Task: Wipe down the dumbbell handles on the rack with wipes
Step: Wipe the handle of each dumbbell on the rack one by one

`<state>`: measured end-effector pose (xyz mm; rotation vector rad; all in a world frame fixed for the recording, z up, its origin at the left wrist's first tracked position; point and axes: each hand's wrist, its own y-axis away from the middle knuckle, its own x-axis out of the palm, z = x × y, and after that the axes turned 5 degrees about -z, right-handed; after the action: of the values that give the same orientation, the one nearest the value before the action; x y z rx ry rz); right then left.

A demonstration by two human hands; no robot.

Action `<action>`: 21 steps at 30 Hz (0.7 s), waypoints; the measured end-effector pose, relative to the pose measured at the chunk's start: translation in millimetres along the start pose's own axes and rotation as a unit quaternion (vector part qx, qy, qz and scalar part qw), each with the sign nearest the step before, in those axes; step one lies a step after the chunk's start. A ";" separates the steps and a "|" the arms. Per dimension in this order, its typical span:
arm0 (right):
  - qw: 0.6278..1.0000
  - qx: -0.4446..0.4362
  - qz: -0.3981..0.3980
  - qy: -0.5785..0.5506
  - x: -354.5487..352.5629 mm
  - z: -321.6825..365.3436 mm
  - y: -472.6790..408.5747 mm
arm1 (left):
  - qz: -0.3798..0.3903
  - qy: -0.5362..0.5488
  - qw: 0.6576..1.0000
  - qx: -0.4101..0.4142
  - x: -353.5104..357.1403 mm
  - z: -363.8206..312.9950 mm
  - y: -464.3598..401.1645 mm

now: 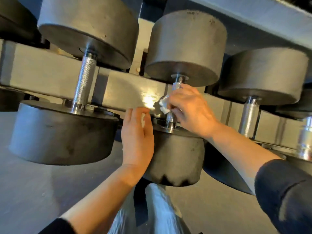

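While the right hand [189, 108] wipes one handle [176, 86], three dumbbells show.

Dim, warm indoor light. A bright glare patch lies on the grey rack rail [135, 92], with smaller highlights on the chrome dumbbell handles [84, 81]. The black weight heads [64, 132] sit in soft shadow. Motion blur smears the frame; wide-angle distortion bends lines toward the edges.
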<state>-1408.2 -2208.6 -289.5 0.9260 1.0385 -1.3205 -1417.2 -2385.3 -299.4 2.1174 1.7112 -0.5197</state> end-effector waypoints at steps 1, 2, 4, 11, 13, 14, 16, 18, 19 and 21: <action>1.000 0.010 0.002 -0.018 0.4 1.4 4.4 | -0.004 -0.001 1.000 0.010 0.3 0.9 0.0; 0.999 0.024 0.005 -0.034 0.4 2.4 7.4 | -0.008 -0.003 1.000 0.015 0.8 1.9 0.2; 0.996 0.048 0.025 -0.071 0.8 4.5 9.2 | -0.008 -0.004 1.000 0.002 0.9 2.3 1.0; 0.983 0.131 -0.028 -0.125 -15.4 5.7 27.1 | 0.043 0.040 0.995 0.078 8.0 -30.4 13.3; 0.978 0.144 -0.105 -0.111 -24.6 -6.2 43.5 | 0.059 0.060 0.991 0.107 17.1 -45.6 13.1; 0.975 0.148 -0.132 -0.098 -29.4 -15.3 52.6 | 0.071 0.065 0.988 0.120 23.0 -53.6 13.0; 0.971 0.163 -0.160 -0.075 -38.4 -36.1 72.0 | 0.109 0.071 0.981 0.144 38.1 -68.1 16.2; 0.963 0.196 -0.174 -0.066 -48.0 -55.1 92.0 | 0.163 0.087 0.968 0.170 55.1 -78.7 25.7; 0.958 0.217 -0.180 -0.060 -52.8 -63.3 101.3 | 0.187 0.099 0.961 0.180 63.7 -82.1 31.9; 0.947 0.258 -0.187 -0.044 -60.4 -79.5 116.9 | 0.222 0.109 0.953 0.175 81.6 -85.7 42.6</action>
<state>-1294.9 -2108.7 -260.6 1.0712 0.8338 -1.9953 -1354.9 -2282.0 -263.9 2.8012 1.2412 -0.4949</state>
